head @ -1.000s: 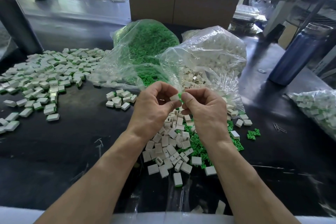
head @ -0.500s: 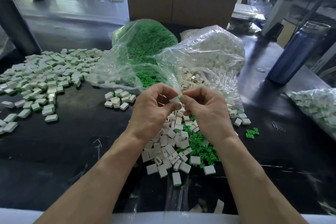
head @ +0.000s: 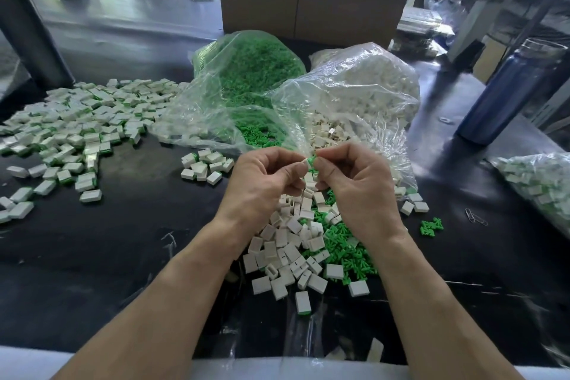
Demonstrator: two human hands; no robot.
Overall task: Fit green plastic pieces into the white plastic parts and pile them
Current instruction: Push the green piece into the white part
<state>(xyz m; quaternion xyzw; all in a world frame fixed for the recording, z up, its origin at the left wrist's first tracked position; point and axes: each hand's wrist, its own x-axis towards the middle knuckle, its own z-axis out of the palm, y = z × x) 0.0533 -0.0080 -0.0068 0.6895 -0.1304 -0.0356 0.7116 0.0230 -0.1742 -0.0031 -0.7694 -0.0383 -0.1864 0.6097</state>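
Observation:
My left hand (head: 265,182) pinches a small white plastic part (head: 305,162) between thumb and fingers. My right hand (head: 354,185) pinches a green plastic piece (head: 312,160) against that part's end. Both hands hover above a loose heap of white parts (head: 287,250) mixed with green pieces (head: 342,247) on the black table. A big spread of fitted white-and-green parts (head: 77,129) lies at the left, and a small cluster of them (head: 205,165) sits just left of my left hand.
An open clear bag of green pieces (head: 246,80) and one of white parts (head: 364,92) lie behind my hands. A blue bottle (head: 505,92) stands at the right, another bag of parts (head: 536,182) at the right edge, and a cardboard box (head: 308,6) at the back.
Both hands stay together over the heap. The green piece now shows between the fingertips at the white part's end; the view shifted slightly.

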